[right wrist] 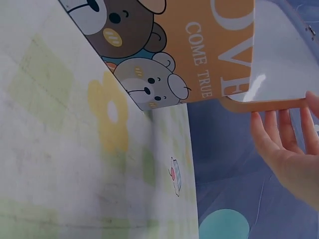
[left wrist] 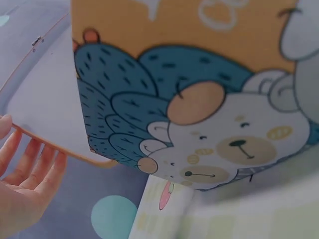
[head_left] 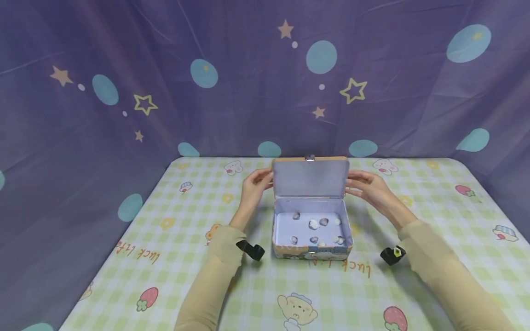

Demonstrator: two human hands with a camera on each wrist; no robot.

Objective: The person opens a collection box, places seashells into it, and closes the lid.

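Observation:
A printed tin box stands on the table with its hinged lid raised upright. Several small roundish white and brown pieces, shell-like in look, lie scattered on its pale floor. My left hand holds the lid's left edge, thumb at the front and fingers behind. At the opposite edge, my right hand grips the lid in the same way. Cartoon bears on the orange side wall fill the left wrist view. Lettering and more bears cover the other side wall in the right wrist view.
A green and white checked cloth with cartoon prints covers the table. Behind it hangs a purple curtain with stars and blue ovals. Black straps with small devices sit at both wrists.

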